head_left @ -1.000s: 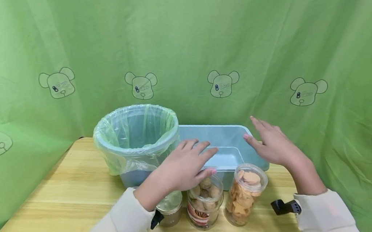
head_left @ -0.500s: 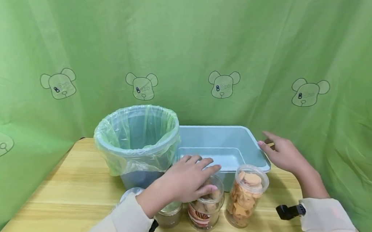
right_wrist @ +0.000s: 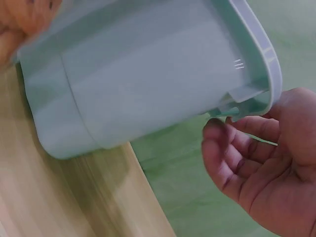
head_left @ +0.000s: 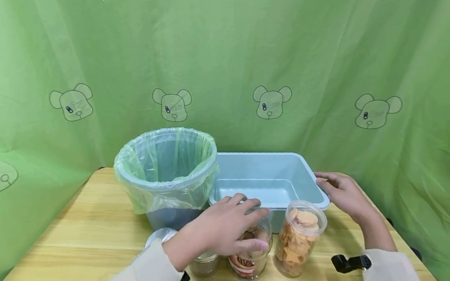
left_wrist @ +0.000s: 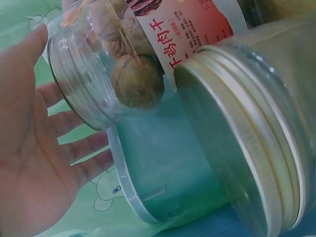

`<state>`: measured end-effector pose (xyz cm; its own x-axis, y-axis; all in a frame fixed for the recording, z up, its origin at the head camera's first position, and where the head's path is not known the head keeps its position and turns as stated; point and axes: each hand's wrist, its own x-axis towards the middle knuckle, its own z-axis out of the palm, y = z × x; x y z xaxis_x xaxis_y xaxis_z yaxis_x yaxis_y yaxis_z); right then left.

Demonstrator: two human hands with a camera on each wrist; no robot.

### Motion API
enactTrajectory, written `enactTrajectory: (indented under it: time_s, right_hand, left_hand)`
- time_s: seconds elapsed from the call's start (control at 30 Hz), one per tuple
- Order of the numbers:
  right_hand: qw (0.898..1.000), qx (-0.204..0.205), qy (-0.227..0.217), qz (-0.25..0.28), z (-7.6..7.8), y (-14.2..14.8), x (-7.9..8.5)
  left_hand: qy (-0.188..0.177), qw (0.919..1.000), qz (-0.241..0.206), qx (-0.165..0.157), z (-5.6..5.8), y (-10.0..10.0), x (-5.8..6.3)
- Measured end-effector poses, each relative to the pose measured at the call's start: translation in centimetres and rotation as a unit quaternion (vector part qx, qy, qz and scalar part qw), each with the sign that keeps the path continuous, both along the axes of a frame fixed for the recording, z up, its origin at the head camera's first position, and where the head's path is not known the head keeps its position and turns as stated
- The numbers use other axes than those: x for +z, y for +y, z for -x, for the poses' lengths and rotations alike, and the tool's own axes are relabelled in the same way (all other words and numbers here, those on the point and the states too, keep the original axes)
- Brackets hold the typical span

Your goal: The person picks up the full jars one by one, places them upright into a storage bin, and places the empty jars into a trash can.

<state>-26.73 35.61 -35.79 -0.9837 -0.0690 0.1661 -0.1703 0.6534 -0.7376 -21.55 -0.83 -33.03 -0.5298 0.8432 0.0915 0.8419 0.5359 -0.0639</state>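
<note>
My left hand (head_left: pixel 225 228) hovers with spread fingers at the mouth of a clear jar of walnuts (head_left: pixel 252 259). In the left wrist view its thumb lies close to the jar's rim and the fingers extend past it; contact is unclear. A metal-lidded jar (left_wrist: pixel 237 143) stands nearest the left wrist camera. At the right end of the light blue plastic bin (head_left: pixel 258 160), my right hand (head_left: pixel 344 197) holds the rim, fingers curled beneath it in the right wrist view. A tall clear jar of orange crackers (head_left: pixel 296 240) stands between the hands.
A round blue trash can (head_left: pixel 171 215) lined with a green bag stands left of the bin. Another clear-topped container (head_left: pixel 161 234) is partly hidden behind the left forearm. Green curtain (head_left: pixel 217 48) hangs behind the wooden table (head_left: pixel 59 255).
My right hand has come down from above the bin's right side to its rim. My left hand has lowered slightly toward the walnut jar. The bin appears nearly unmoved.
</note>
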Motion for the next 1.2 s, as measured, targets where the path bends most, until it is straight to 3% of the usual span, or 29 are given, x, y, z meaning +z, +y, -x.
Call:
enactTrajectory:
  time_s: [0.17,0.63,1.2]
  right_hand:
    - [0.997,0.0,-0.018,0.074,0.1,0.0,-0.7]
    - [0.997,-0.011,-0.017,0.08,0.1,-0.1,-1.2]
    - [0.997,-0.018,-0.018,0.075,-0.2,-0.3,-1.1]
  left_hand:
    - [0.01,0.9998,0.001,-0.016,-0.3,0.0,-0.1]
    - [0.053,0.9979,0.009,-0.037,-1.2,0.0,-0.4]
    - [0.014,0.9983,-0.011,-0.055,-1.7,0.7,0.0]
